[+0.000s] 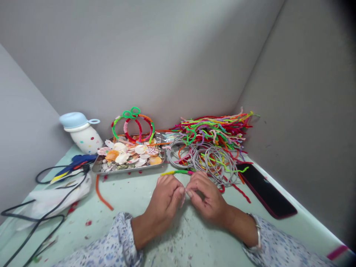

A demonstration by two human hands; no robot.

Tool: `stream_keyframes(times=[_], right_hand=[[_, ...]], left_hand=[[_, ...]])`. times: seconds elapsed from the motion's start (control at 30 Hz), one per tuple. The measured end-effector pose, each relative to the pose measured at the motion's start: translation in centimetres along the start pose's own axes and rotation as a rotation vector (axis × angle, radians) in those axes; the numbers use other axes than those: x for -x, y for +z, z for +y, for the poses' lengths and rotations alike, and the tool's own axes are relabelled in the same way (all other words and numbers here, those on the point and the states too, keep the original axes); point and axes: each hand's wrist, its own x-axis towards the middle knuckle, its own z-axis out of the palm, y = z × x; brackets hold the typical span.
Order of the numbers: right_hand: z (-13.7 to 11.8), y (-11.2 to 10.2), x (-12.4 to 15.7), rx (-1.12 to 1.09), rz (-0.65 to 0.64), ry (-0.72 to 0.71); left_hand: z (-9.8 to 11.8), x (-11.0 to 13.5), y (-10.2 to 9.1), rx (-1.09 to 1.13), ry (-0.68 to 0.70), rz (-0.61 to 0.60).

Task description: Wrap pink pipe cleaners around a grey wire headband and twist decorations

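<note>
My left hand (164, 202) and my right hand (207, 196) rest together on the pale green table (133, 207), fingertips touching in a pinch. Between the fingertips is a small pale thing that I cannot make out. Just beyond the knuckles lies a headband wrapped in yellow, green and pink pipe cleaner (178, 172). Grey bare headbands (214, 163) are piled behind my right hand. Both wrists wear patterned sleeves, and a bangle sits on the right wrist.
A metal tray of seashells (129, 157) holds finished fuzzy hoops (133, 124). A heap of coloured pipe cleaners (214, 129) fills the back right corner. A dark phone (265, 191) lies right. A white jar (82, 135), glue gun (73, 165), black cable (41, 218) and an orange pipe cleaner (101, 193) lie left.
</note>
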Motion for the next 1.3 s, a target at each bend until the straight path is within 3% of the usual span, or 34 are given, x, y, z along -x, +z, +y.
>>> stream_keyframes(times=[0.37,0.67,0.97,1.3], right_hand=[[-0.18,-0.05,-0.13,-0.007,-0.013,-0.010],[-0.03,-0.07,-0.18,-0.007,-0.010,-0.013],[0.27,-0.03,-0.06,-0.035,-0.020,0.051],[-0.03,0.02,-0.19,0.004,-0.016,0.020]], left_hand=[[0.03,0.35,0.49,0.013,0.024,0.059],[-0.32,0.17,0.28,0.096,-0.024,0.041],[-0.38,0.25,0.60,0.014,-0.008,0.041],[0.10,0.06,0.48,-0.004,0.012,-0.002]])
